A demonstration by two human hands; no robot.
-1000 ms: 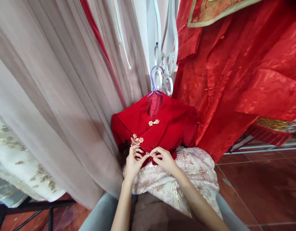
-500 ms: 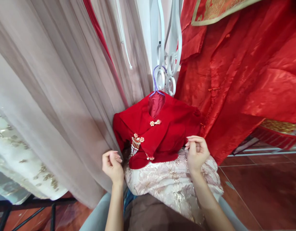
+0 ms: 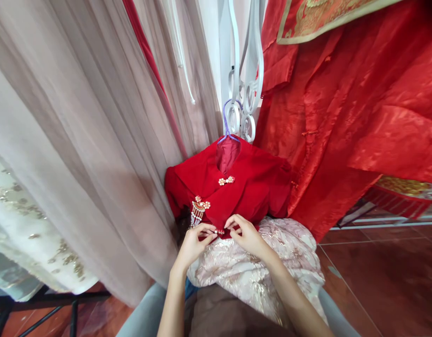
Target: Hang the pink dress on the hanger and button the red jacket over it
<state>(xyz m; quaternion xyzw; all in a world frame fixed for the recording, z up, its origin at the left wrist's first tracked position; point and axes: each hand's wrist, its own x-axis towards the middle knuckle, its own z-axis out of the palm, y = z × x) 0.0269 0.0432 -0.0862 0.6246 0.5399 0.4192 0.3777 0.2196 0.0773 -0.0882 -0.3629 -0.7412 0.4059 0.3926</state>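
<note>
A red velvet jacket (image 3: pixel 251 182) hangs on a purple hanger (image 3: pixel 227 117). On its front are a jewelled flower clasp (image 3: pixel 226 180), a beaded tassel ornament (image 3: pixel 198 208) and a small floral clasp (image 3: pixel 220 231) near the hem. My left hand (image 3: pixel 197 241) pinches the left end of this lowest clasp between thumb and index finger. At its other end my right hand (image 3: pixel 246 234) curls in, fingertips on the clasp; the exact hold is partly hidden. Below the jacket, a pale pink brocade skirt (image 3: pixel 258 276) with gold patterning spreads over my lap.
White scrolled metalwork (image 3: pixel 249 93) holds the hanger. Greyish-pink sheer fabric (image 3: pixel 124 140) drapes on the left, beside a white gold-embroidered garment (image 3: pixel 43 234). Red satin garments (image 3: pixel 328 117) hang on the right, above reddish floor tiles (image 3: pixel 384 276). A black metal frame (image 3: pixel 75 309) stands low on the left.
Both hands have come inward from the jacket's two sides and met at the lowest clasp. The jacket stays on its hanger.
</note>
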